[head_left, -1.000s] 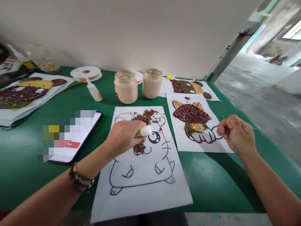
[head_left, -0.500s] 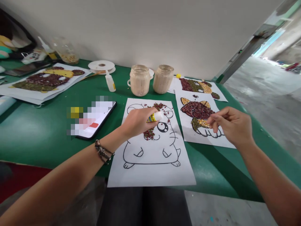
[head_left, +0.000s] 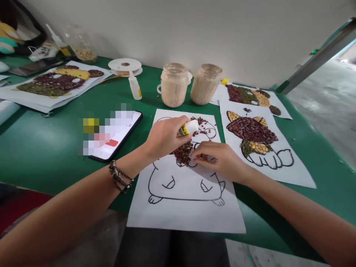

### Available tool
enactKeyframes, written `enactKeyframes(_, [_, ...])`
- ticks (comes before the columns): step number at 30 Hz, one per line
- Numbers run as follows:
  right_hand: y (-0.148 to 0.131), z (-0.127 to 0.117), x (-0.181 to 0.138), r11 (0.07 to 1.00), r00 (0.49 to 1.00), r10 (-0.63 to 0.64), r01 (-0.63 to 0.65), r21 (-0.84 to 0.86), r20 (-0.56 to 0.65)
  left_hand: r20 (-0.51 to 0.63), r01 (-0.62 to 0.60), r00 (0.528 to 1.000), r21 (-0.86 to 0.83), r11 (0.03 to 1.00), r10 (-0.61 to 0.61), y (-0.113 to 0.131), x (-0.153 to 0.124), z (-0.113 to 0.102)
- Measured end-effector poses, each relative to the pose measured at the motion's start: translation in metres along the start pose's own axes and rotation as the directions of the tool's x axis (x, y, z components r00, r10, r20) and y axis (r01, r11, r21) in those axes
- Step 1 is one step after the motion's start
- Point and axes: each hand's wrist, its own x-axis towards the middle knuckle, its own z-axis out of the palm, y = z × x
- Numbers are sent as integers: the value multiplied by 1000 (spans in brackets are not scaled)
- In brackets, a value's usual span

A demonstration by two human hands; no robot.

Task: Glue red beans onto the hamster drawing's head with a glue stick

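My left hand is closed around a small white glue bottle with a yellow label, its tip pointing right over the head of a hamster outline. That drawing sits on a white sheet on the green table. Dark red beans cover part of the hamster's face. My right hand rests on the sheet just right of the beans, fingertips pinched together at the bean patch; what they hold is too small to see.
Two glass jars stand behind the sheet. A phone lies to the left, a second glue bottle and a tape reel beyond it. Finished bean pictures lie right and far left.
My right hand has come left from above the finished bean picture down onto the hamster sheet beside the beans. The left hand keeps the glue bottle in place.
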Motion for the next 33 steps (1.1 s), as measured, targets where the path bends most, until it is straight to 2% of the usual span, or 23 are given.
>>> enactKeyframes(8, [6, 7, -1, 991, 996, -89, 92, -94, 31, 31, 6, 1000, -15, 1000, -6, 1, -2, 2])
enactKeyframes(13, [4, 10, -5, 913, 974, -207, 224, -341, 88, 56, 17, 998, -15, 1000, -16, 2, -2, 2])
enactKeyframes(15, [3, 10, -6, 881, 973, -215, 231, -413, 86, 58, 14, 998, -19, 1000, -13, 3, -2, 2])
enactKeyframes(17, [3, 7, -5, 899, 978, -189, 207, -386, 85, 67, 9, 998, -22, 1000, -8, 4, -2, 2])
enactKeyframes(21, [3, 2, -3, 966, 979, -154, 177, -189, 130, 90, -9, 996, -31, 999, 12, 6, -2, 2])
enactKeyframes(24, [4, 2, -4, 972, 981, -148, 168, -165, 124, 122, -16, 992, -45, 999, 21, 7, -2, 3])
enactKeyframes(27, [4, 0, -6, 984, 992, -121, 126, -126, 43, 138, -11, 990, -57, 998, 19, 7, -3, 2])
enactKeyframes(30, [2, -9, -10, 999, 988, -27, 24, -23, -155, 169, -26, 985, -92, 995, 42, 7, -3, 1])
enactKeyframes(33, [0, -18, -15, 994, 913, 110, -94, 61, -392, 235, -66, 967, -144, 987, 99, 9, -3, 0])
